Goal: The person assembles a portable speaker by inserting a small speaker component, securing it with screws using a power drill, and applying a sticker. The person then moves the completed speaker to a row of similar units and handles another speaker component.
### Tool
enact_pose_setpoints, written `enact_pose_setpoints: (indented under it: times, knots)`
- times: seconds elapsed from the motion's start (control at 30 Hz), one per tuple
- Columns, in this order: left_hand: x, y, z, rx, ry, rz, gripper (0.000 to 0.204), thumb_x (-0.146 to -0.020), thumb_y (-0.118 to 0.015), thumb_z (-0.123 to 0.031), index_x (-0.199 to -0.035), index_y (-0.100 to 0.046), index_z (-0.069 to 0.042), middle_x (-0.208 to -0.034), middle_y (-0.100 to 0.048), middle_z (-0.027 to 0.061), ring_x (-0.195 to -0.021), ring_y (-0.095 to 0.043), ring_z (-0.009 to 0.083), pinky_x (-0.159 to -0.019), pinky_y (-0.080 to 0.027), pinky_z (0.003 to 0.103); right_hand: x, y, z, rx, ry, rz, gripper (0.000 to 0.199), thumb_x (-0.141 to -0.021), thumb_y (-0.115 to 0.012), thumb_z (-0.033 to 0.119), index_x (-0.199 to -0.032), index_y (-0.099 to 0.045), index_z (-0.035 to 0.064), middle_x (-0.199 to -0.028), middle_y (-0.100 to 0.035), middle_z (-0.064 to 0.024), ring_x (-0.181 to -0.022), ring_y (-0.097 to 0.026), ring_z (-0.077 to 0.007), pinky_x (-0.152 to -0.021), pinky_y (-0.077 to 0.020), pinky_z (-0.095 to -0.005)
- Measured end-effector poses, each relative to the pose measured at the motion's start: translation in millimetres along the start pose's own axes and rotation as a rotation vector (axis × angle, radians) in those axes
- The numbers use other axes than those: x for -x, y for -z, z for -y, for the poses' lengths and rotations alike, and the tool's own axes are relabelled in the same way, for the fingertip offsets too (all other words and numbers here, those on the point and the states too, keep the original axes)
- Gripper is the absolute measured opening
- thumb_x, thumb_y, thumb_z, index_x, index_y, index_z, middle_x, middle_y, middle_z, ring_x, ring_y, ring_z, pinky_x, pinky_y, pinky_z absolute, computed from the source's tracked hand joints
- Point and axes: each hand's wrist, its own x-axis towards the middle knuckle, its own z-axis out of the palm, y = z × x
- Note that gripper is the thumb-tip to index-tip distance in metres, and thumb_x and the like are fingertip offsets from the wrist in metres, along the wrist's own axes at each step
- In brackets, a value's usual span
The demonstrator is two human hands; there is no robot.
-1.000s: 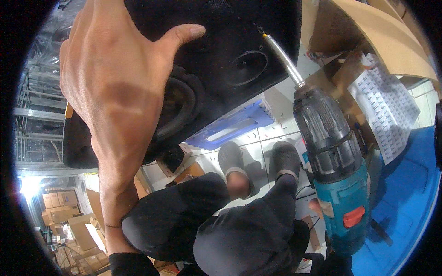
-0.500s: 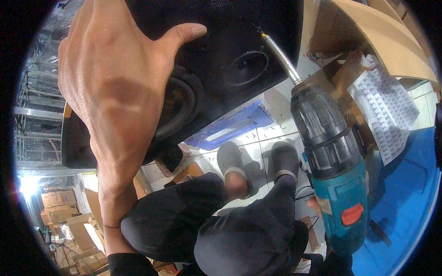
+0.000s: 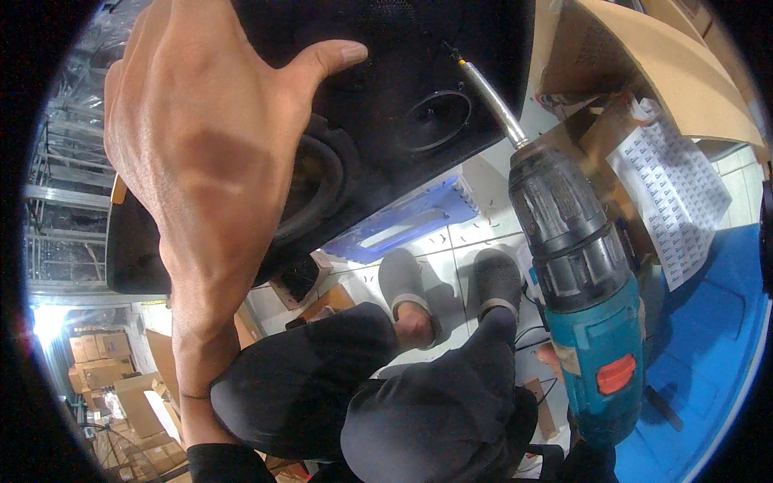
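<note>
A black speaker cabinet (image 3: 386, 173) leans across the top of the view, with a large round speaker cone (image 3: 314, 181) and a smaller one (image 3: 436, 121) in its front. My left hand (image 3: 213, 121) is spread over the cabinet's left part, thumb stretched out to the right; the other fingertips run out at the top edge. In my right hand (image 3: 551, 359) is a teal and black cordless drill (image 3: 592, 330); most of that hand is hidden behind it. The drill's long bit holder (image 3: 495, 105) points up-left, and its tip reaches a dark spot on the speaker front.
A blue and white box (image 3: 403, 229) lies under the cabinet, by my feet on the tiled floor. To the right are an opened cardboard box (image 3: 644, 64), a printed white sheet (image 3: 672, 193) and a blue plastic surface (image 3: 717, 322). Cartons (image 3: 105, 354) are stacked far left.
</note>
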Motion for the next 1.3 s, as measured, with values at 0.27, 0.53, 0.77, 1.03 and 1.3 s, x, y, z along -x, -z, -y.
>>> enact_pose_setpoints:
  times: [0.27,0.53,0.77,1.03,1.3]
  knots:
    - [4,-1,6,0.011,-0.002,0.002,0.064,-0.055,-0.093,-0.022,-0.104,-0.056,-0.002,-0.096,-0.064,0.0147,-0.097,-0.063,0.0324,-0.088,-0.047,0.042,0,5,5,0.020,0.011,-0.004,0.033,-0.088,-0.072,0.026,-0.117,-0.068,0.0103,-0.108,-0.071,-0.0090,-0.097,-0.068,-0.0297,-0.086,-0.0516,-0.0383]
    - [6,0,5,0.016,0.000,0.000,0.064,-0.055,-0.092,-0.021,-0.104,-0.056,-0.002,-0.095,-0.064,0.0145,-0.096,-0.062,0.0321,-0.087,-0.046,0.042,2,9,9,0.050,0.014,-0.003,0.033,-0.088,-0.073,0.027,-0.117,-0.069,0.0102,-0.107,-0.071,-0.0085,-0.097,-0.068,-0.0292,-0.086,-0.0516,-0.0379]
    - [7,0,5,0.024,0.005,-0.002,0.063,-0.056,-0.092,-0.021,-0.104,-0.055,-0.002,-0.095,-0.063,0.0144,-0.096,-0.062,0.0319,-0.087,-0.046,0.042,5,15,11,0.068,0.013,-0.004,0.034,-0.088,-0.074,0.027,-0.116,-0.069,0.0101,-0.106,-0.071,-0.0080,-0.097,-0.068,-0.0287,-0.086,-0.0515,-0.0375]
    - [9,0,6,0.021,0.001,0.003,0.063,-0.056,-0.092,-0.021,-0.104,-0.055,-0.002,-0.095,-0.063,0.0142,-0.095,-0.062,0.0316,-0.086,-0.045,0.042,6,23,14,0.084,0.026,-0.011,0.034,-0.088,-0.075,0.028,-0.116,-0.069,0.0100,-0.106,-0.071,-0.0074,-0.097,-0.068,-0.0281,-0.086,-0.0515,-0.0371]
    - [12,-3,13,0.028,-0.012,0.004,0.062,-0.057,-0.092,-0.021,-0.104,-0.055,-0.002,-0.095,-0.062,0.0140,-0.094,-0.061,0.0313,-0.085,-0.045,0.042,9,38,21,0.193,-0.177,0.053,0.033,-0.088,-0.075,0.028,-0.114,-0.070,0.0095,-0.105,-0.071,-0.0072,-0.097,-0.068,-0.0278,-0.086,-0.0515,-0.0370]
